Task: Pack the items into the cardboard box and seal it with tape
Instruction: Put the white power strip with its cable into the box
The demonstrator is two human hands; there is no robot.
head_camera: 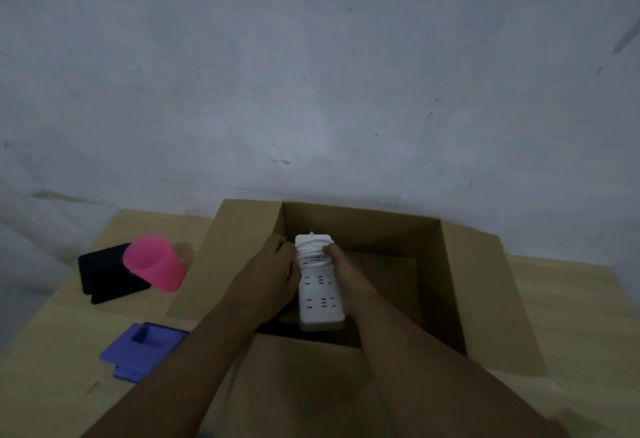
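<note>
Cardboard box (363,226), one power strip (320,299), left hand (266,275), right hand (346,278) gripping

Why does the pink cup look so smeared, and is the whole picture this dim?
Head view: the pink cup is smeared with ghosted edges, likely motion blur; the white power strip is sharper. Head view: light is dim and bluish, and the cardboard box floor sinks into shadow near its front wall.

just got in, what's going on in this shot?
A person grips a white power strip, cord wound round it, with left hand and right hand in the mouth of the open cardboard box. A pink cup, a black case and a purple tray lie outside, left of it, not yet packed.
</note>
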